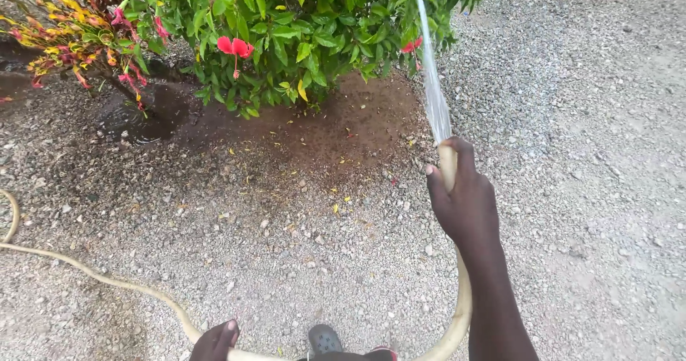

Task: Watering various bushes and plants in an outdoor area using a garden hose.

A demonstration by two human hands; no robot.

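My right hand [463,200] is closed around the end of a pale yellow garden hose [114,284], thumb pressed at the nozzle end. A thin jet of water [431,68] shoots up and away from it toward a green shrub with red flowers [286,32]. The hose runs down behind my forearm, loops along the bottom edge and trails off to the left across the gravel. My left hand [214,341] shows only partly at the bottom edge, resting on the hose where it passes; its grip cannot be made out.
Wet dark soil [343,121] and a puddle [132,121] lie under the shrub. A plant with red and yellow leaves [71,39] stands at the far left. Grey gravel [586,118] covers the ground. A dark shoe [325,339] shows at the bottom.
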